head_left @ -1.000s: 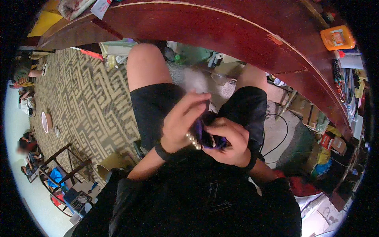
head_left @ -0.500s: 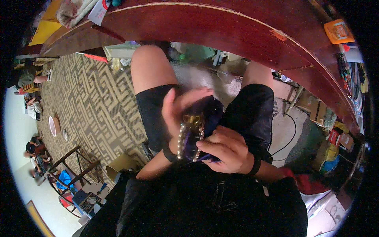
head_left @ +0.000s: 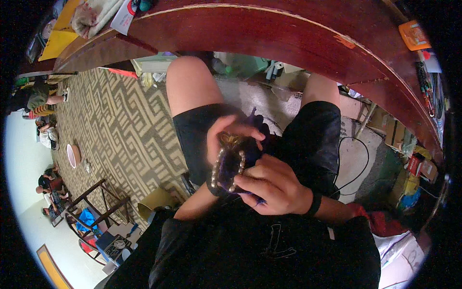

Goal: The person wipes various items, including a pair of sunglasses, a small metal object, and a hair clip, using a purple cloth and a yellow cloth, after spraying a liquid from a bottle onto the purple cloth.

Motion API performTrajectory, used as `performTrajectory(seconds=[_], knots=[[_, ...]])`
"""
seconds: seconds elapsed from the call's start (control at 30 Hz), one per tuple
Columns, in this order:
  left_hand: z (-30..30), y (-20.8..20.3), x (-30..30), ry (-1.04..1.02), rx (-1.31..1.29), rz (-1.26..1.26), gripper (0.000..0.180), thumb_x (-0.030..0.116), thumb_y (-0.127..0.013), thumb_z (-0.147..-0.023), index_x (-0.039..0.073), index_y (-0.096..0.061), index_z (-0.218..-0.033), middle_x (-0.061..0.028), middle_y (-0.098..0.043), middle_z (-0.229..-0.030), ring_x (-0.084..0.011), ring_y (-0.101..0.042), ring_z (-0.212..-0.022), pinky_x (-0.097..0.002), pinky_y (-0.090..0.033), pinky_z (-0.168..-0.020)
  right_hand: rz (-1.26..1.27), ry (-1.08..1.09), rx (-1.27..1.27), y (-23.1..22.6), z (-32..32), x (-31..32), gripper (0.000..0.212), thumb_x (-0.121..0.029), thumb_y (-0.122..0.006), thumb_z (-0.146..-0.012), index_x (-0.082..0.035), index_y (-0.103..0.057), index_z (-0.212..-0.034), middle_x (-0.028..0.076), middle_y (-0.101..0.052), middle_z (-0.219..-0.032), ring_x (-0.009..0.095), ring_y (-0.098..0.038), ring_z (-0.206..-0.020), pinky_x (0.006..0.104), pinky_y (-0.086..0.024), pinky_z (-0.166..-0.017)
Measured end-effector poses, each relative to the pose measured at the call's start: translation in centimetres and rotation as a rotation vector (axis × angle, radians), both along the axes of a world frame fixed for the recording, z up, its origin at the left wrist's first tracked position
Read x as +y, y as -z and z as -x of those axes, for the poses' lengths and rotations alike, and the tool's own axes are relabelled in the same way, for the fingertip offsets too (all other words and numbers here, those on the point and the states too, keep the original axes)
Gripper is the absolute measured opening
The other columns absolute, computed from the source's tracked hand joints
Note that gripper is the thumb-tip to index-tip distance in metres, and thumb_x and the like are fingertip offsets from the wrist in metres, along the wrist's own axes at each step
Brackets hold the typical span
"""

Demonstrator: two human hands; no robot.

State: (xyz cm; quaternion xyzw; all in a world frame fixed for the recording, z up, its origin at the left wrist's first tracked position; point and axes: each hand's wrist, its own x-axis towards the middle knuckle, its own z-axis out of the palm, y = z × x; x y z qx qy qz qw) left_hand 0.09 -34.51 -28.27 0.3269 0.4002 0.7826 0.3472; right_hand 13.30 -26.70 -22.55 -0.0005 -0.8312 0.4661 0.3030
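Over my lap I hold a dark purple cloth piece [head_left: 231, 166], edged with pearl-like beads and topped by a gold bow-shaped ornament [head_left: 230, 139]; its exact kind I cannot make out. My right hand [head_left: 276, 188] pinches its lower right edge, thumb on the beads and fingers bent beneath the cloth. Curled round its upper left side is my left hand [head_left: 220, 137], slightly blurred, with the fingertips reaching over the top near the ornament. Part of the cloth hides behind both hands.
A dark red wooden table [head_left: 269, 29] curves across the front, with an orange plastic item [head_left: 414, 35] at right. A black cable [head_left: 365, 149] loops over the floor. Left are a patterned carpet [head_left: 125, 125], a wooden chair frame [head_left: 103, 207], a pink-rimmed basin [head_left: 73, 155] and people further off.
My left hand has lowered and its raised fingers have curled over the top of the purple cloth. The beaded piece has tilted and shifted slightly left. My right hand keeps its grip.
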Motion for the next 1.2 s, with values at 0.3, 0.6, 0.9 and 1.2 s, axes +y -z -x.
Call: performTrajectory(seconds=[0.3,0.6,0.9,1.2], knots=[[-0.8,0.8,1.7,-0.187,0.234,0.05,0.053,0.008,-0.059,-0.094,0.011,-0.033,-0.14,-0.0254,-0.066,-0.104,-0.0296,-0.067,-0.091,-0.0387,-0.056,-0.082,0.136,0.076,-0.056,1.5,-0.1,1.5,0.036,-0.009,-0.081,-0.069,-0.01,-0.064,-0.101,0.009,-0.059,-0.093,0.028,-0.063,-0.082,0.0382,-0.053,-0.073],[0.0,-0.1,3.7,0.289,0.008,0.331,0.074,0.036,-0.073,-0.083,0.006,-0.039,-0.141,-0.0114,-0.056,-0.123,-0.0223,-0.051,-0.121,-0.0362,-0.039,-0.106,0.547,0.126,-0.028,6.7,-2.4,9.3,0.022,0.005,-0.073,-0.08,-0.003,-0.063,-0.098,0.006,-0.06,-0.093,0.015,-0.059,-0.084,0.0281,-0.048,-0.073],[1.3,2.3,5.8,0.101,0.306,0.684,0.055,0.042,-0.032,-0.103,0.002,-0.057,-0.076,-0.0059,-0.057,-0.07,-0.0179,-0.055,-0.069,-0.0299,-0.042,-0.068,0.83,-0.078,-0.122,8.8,-2.9,9.0,0.018,0.005,-0.07,-0.085,-0.003,-0.062,-0.099,0.004,-0.062,-0.098,0.012,-0.06,-0.093,0.0257,-0.048,-0.081],[1.6,2.1,6.6,0.084,0.372,0.69,0.054,0.04,-0.043,-0.103,0.0,-0.06,-0.07,-0.0046,-0.058,-0.068,-0.0145,-0.051,-0.067,-0.0306,-0.04,-0.066,0.865,0.098,-0.054,8.6,-2.7,7.6,0.02,0.002,-0.073,-0.084,-0.004,-0.062,-0.1,0.002,-0.063,-0.096,0.011,-0.06,-0.091,0.0246,-0.047,-0.08]])
